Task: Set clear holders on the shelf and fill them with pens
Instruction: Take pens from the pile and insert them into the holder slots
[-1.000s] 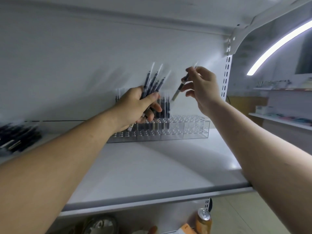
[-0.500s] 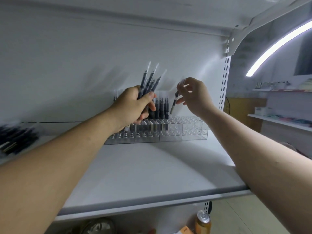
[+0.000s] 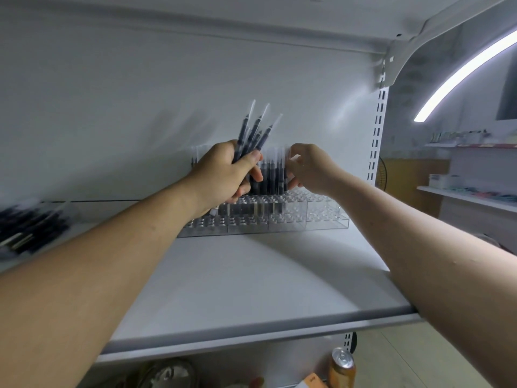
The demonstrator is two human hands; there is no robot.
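A clear tiered holder (image 3: 313, 217) stands at the back of the white shelf (image 3: 251, 281). Several dark pens (image 3: 272, 175) stand upright in its back rows; the right part holds none. My left hand (image 3: 223, 175) grips a bundle of dark pens (image 3: 253, 130) with clear caps fanned upward, just left of the standing pens. My right hand (image 3: 310, 168) is down at the standing pens, fingers curled round one at their right end; that pen is blurred and partly hidden by my fingers.
More dark pens (image 3: 25, 228) lie in a blurred pile at the shelf's far left. A slotted upright (image 3: 376, 135) bounds the shelf on the right. A drink can (image 3: 342, 365) stands below the shelf edge. Other shelves sit at far right.
My right hand has come down and left with one pen, from level with the bundle's tips to the row standing in the holder. My left hand has held the bundle almost still.
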